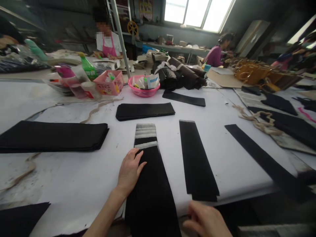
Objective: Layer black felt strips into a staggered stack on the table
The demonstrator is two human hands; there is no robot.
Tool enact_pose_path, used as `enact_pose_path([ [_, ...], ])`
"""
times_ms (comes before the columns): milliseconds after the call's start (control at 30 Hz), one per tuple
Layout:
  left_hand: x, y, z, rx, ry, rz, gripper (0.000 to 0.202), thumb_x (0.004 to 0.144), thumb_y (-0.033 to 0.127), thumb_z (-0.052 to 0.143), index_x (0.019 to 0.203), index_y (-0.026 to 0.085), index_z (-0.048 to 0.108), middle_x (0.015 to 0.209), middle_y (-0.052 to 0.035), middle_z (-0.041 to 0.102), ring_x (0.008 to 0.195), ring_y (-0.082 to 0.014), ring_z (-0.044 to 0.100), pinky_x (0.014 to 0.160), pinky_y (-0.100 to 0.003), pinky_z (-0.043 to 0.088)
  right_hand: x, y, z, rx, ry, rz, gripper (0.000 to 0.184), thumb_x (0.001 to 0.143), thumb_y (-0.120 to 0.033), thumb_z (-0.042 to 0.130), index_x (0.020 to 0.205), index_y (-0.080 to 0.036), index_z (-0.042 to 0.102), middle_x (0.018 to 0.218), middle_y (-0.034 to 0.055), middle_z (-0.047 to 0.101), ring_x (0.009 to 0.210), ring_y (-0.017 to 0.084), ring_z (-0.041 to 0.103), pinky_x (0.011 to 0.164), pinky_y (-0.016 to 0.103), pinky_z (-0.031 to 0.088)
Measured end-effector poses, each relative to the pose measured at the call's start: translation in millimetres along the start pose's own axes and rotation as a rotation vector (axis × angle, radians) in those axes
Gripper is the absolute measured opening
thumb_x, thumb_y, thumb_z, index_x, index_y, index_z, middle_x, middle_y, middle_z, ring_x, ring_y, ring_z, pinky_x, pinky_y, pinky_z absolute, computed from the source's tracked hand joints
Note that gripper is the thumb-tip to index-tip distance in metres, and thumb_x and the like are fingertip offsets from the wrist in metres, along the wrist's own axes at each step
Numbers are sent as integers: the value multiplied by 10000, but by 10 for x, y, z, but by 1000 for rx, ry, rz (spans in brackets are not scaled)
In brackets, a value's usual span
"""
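My left hand [130, 169] lies on the left edge of a long stack of black strips [153, 187], fingers stretched out and resting near its far end. Beyond that end, pale grey bands [145, 131] show on staggered strip ends. My right hand [206, 219] is at the table's front edge, its fingers curled in; whether anything is between them is hidden. Just past it lies another black strip pile [197, 161] with a narrow grey band at its far end. A single longer black strip [261, 154] slants off the front edge farther right.
Black piles lie to the left [51, 136] and ahead [145, 110], with a smaller strip [184, 98] behind. A pink basket [143, 90], pink box [110, 82] and green bottle [88, 67] stand at the back. Co-workers sit beyond. Tan stacked pieces [259, 72] occupy the far right.
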State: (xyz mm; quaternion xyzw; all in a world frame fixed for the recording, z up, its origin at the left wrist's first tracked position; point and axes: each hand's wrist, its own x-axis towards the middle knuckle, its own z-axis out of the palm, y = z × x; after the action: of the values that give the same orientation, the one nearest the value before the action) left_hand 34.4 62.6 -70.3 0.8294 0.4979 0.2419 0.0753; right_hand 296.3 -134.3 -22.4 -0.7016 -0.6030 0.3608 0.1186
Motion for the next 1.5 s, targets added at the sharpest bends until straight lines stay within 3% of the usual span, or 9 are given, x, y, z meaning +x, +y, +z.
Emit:
enact_pose_path([
  [133, -44, 3, 16, 5, -84, 49, 284, 924, 243, 520, 1190, 172, 586, 1263, -113, 550, 1194, -272, 511, 1036, -446, 435, -6, 251, -130, -442, 317, -74, 616, 657, -19, 636, 1206, -288, 567, 1249, 64, 592, 1125, 297, 567, 926, 441, 494],
  [233, -58, 15, -6, 7, -91, 67, 296, 930, 234, 498, 1206, 170, 584, 1285, -119, 541, 1207, -272, 504, 1049, -446, 425, 14, 524, -154, -498, 401, -124, 620, 706, -15, 561, 1264, -283, 530, 1346, 56, 531, 1209, 281, 523, 1003, 446, 462],
  [433, -21, 13, -87, 40, -137, 100, 296, 912, 234, 522, 1190, 169, 599, 1284, -124, 544, 1211, -285, 498, 1053, -467, 414, 74, 755, -468, -61, 249, -91, 149, 890, -286, 530, 930, -254, 670, 1178, 33, 647, 1116, 233, 593, 980, 342, 462],
  [667, -17, 18, -197, 13, -221, 122, 269, 891, 213, 551, 1147, 169, 624, 1250, -111, 556, 1184, -267, 515, 1043, -441, 423, 200, 657, -767, 366, 164, 184, 405, 883, -553, 508, 769, -183, 625, 728, 5, 574, 726, 170, 524, 671, 257, 425],
  [933, -35, 88, -296, -24, -286, 137, 247, 885, 208, 557, 1123, 188, 622, 1210, -91, 564, 1143, -253, 535, 1006, -430, 454, 264, 520, -774, 577, 163, 259, 397, 872, -569, 530, 763, -189, 566, 697, -25, 506, 666, 131, 464, 616, 225, 393],
  [1033, -31, 136, -317, -57, -310, 123, 235, 895, 211, 537, 1117, 199, 613, 1186, -83, 564, 1103, -243, 550, 973, -419, 469, 264, 445, -827, 517, 235, 218, 380, 902, -536, 503, 742, -196, 559, 674, -25, 521, 641, 129, 486, 590, 223, 404],
  [1133, -15, 206, -325, -133, -334, 90, 212, 904, 225, 516, 1088, 211, 620, 1135, -73, 573, 1021, -229, 571, 905, -397, 492, 225, 321, -880, 280, 482, 53, 273, 915, -454, 528, 820, -212, 613, 784, -2, 620, 746, 158, 580, 681, 238, 460],
  [1300, 42, 518, -333, -507, -377, -56, 226, 929, 338, 497, 1026, 219, 663, 1054, -61, 620, 977, -221, 585, 891, -376, 471, 172, 20, -917, -152, 808, -415, 91, 896, -216, 586, 956, -242, 649, 1061, 29, 674, 985, 186, 637, 928, 306, 472],
  [1500, 66, 1145, -236, -1690, -821, -603, 639, 901, 655, 367, 1109, 105, 616, 942, -147, 688, 836, -241, 682, 746, -360, 532, 307, -332, -750, -409, 738, -756, 243, 816, -145, 664, 1020, -277, 669, 961, 14, 722, 1018, 234, 658, 830, 325, 570],
])
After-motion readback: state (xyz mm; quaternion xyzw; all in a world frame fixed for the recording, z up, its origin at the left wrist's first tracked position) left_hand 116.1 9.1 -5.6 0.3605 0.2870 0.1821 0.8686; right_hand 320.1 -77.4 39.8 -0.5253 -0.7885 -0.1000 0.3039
